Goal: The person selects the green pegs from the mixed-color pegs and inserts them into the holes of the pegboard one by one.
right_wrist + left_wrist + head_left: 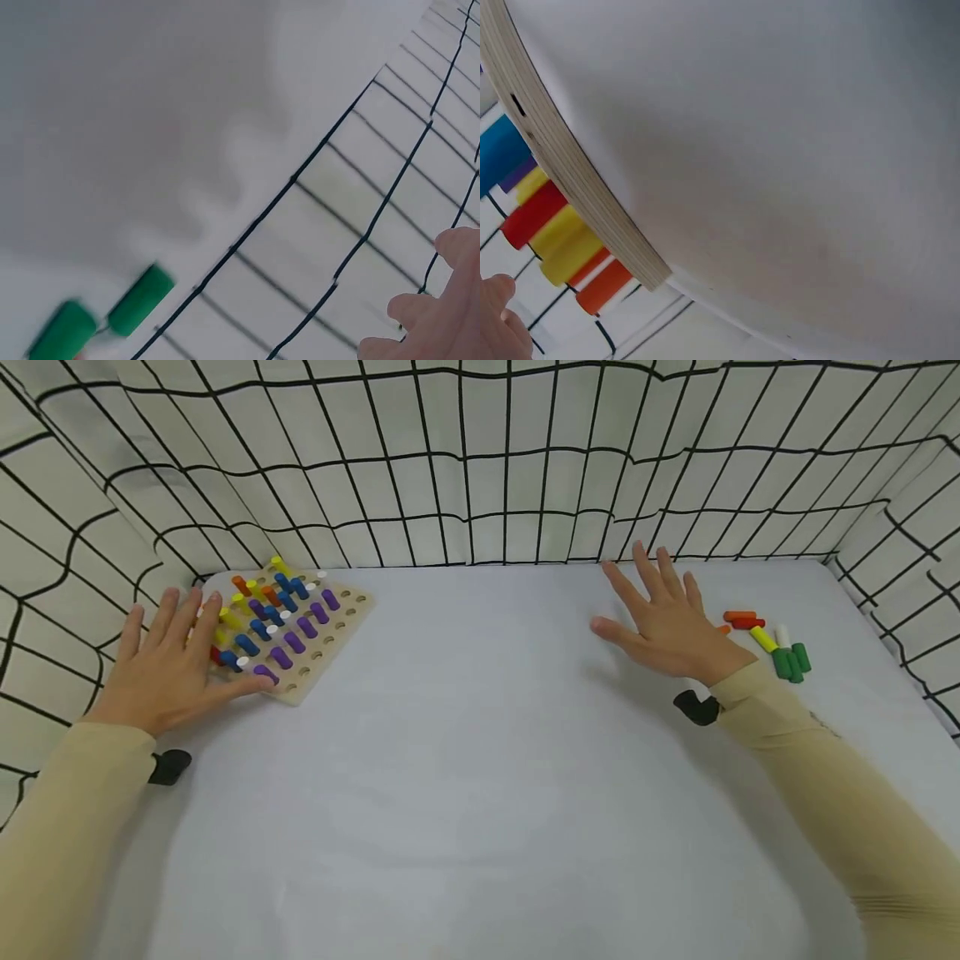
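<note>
A wooden pegboard (288,692) lies at the left of the table, with rows of purple pegs (294,642), blue, white, yellow, orange and red ones standing in its holes. My left hand (161,668) is spread over the board's left side, fingers straight; whether it touches any pegs I cannot tell. The left wrist view shows the board's edge (570,165) and an orange peg (602,287) close up. Held above the table with fingers spread, my right hand (667,618) has nothing in it. Loose green pegs (782,663) lie just right of it, also green pegs (141,298) in the right wrist view.
Beside the green pegs lie a yellow peg (763,639), a white peg (782,635), and red and orange pegs (740,616). White walls with a black grid (487,485) enclose the back and sides of the white table (465,760).
</note>
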`<control>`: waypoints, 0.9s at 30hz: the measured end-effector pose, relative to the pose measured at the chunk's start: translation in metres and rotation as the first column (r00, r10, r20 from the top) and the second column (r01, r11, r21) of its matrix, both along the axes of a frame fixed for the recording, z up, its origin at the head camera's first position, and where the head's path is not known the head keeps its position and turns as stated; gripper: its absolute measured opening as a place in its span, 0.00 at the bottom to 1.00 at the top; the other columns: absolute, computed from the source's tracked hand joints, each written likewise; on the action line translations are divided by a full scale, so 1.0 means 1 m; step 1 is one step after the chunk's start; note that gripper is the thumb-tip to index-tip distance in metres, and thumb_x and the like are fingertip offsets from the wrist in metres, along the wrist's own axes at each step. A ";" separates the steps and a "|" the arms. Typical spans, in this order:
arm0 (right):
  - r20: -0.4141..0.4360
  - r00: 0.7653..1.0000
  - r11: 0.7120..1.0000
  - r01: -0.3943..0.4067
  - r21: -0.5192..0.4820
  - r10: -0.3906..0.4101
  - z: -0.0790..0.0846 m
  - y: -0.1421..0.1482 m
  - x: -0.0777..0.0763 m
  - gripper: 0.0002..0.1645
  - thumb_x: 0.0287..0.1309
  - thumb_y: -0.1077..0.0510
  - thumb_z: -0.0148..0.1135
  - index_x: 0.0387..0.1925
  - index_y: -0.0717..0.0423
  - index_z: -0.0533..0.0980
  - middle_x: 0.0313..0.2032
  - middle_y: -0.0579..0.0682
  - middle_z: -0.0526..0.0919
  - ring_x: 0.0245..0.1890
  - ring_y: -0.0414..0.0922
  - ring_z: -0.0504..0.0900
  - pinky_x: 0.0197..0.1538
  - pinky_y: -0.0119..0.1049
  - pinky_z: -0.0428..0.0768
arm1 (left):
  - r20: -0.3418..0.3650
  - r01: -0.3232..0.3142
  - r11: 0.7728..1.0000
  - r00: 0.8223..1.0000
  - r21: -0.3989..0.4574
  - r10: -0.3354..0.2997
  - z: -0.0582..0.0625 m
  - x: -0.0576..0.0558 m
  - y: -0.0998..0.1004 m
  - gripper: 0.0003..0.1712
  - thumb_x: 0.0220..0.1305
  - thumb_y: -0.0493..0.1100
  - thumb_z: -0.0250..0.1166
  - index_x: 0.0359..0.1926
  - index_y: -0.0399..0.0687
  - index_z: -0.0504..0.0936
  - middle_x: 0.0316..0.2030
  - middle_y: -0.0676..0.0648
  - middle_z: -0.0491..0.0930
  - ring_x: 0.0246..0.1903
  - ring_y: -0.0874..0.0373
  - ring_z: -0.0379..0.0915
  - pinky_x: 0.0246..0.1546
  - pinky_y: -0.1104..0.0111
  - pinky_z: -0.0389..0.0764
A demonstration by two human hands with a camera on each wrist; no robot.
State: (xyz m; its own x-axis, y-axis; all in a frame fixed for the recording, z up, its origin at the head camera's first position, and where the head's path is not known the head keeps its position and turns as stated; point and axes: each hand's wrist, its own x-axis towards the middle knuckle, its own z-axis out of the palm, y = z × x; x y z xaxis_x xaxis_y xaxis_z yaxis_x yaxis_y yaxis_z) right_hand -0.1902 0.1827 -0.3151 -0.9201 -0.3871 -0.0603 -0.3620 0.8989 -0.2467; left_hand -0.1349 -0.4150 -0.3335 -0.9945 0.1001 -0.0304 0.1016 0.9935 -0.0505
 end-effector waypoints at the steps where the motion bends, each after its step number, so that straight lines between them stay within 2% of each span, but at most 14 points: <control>1: -0.002 1.000 1.000 -0.009 -0.001 0.009 -0.001 -0.005 -0.001 0.54 0.67 0.17 0.32 0.83 0.32 0.31 0.82 0.46 0.17 0.82 0.59 0.16 0.78 0.75 0.27 | -0.002 0.004 1.000 1.000 0.006 -0.004 0.000 -0.002 -0.001 0.73 0.59 0.84 0.53 0.83 0.48 0.27 0.83 0.37 0.23 0.82 0.36 0.15 0.78 0.42 0.13; 7: -0.008 0.997 0.997 -0.080 0.002 0.080 -0.005 -0.043 -0.005 0.54 0.67 0.17 0.34 0.83 0.30 0.32 0.82 0.45 0.18 0.83 0.59 0.20 0.79 0.73 0.30 | 0.029 0.011 0.999 1.000 0.046 -0.012 -0.004 -0.010 -0.015 0.77 0.58 0.82 0.58 0.81 0.40 0.25 0.82 0.34 0.23 0.82 0.37 0.16 0.80 0.45 0.14; 15: -0.007 0.987 0.987 -0.158 0.026 0.159 -0.014 -0.089 -0.010 0.53 0.67 0.17 0.37 0.82 0.27 0.31 0.83 0.44 0.20 0.84 0.56 0.19 0.81 0.71 0.31 | 0.057 -0.069 0.996 0.996 0.050 0.067 -0.007 -0.013 -0.033 0.79 0.58 0.84 0.56 0.80 0.36 0.23 0.80 0.28 0.25 0.81 0.31 0.20 0.81 0.41 0.22; 18: -0.006 0.980 0.980 -0.198 0.031 0.198 -0.016 -0.109 -0.009 0.53 0.67 0.17 0.37 0.82 0.26 0.32 0.84 0.46 0.22 0.84 0.56 0.20 0.81 0.71 0.32 | 0.068 -0.082 0.995 0.995 0.049 0.079 -0.009 -0.014 -0.038 0.78 0.58 0.84 0.56 0.81 0.36 0.26 0.81 0.27 0.28 0.82 0.32 0.20 0.81 0.41 0.24; 22: -0.003 0.972 0.972 -0.235 0.024 0.235 -0.017 -0.130 -0.006 0.53 0.66 0.16 0.37 0.82 0.25 0.32 0.84 0.47 0.23 0.84 0.56 0.20 0.81 0.70 0.32 | 0.083 -0.079 0.996 0.994 0.042 0.076 -0.008 -0.018 -0.039 0.78 0.56 0.85 0.56 0.81 0.32 0.35 0.80 0.25 0.35 0.82 0.32 0.22 0.81 0.40 0.27; 24: 0.004 0.968 0.968 -0.253 0.012 0.253 -0.016 -0.141 -0.005 0.52 0.67 0.17 0.37 0.82 0.25 0.32 0.84 0.47 0.23 0.84 0.56 0.21 0.81 0.69 0.31 | 0.088 -0.080 0.996 0.993 0.047 0.076 -0.008 -0.020 -0.040 0.78 0.56 0.85 0.57 0.81 0.29 0.39 0.80 0.23 0.38 0.82 0.32 0.21 0.81 0.39 0.27; 27: 0.013 0.961 0.961 -0.277 -0.005 0.277 -0.014 -0.157 -0.003 0.52 0.67 0.17 0.38 0.82 0.25 0.33 0.84 0.47 0.25 0.84 0.56 0.21 0.82 0.69 0.31 | 0.100 -0.084 0.994 0.992 0.067 0.077 -0.009 -0.022 -0.040 0.78 0.56 0.84 0.58 0.80 0.27 0.39 0.79 0.22 0.37 0.81 0.33 0.17 0.80 0.39 0.27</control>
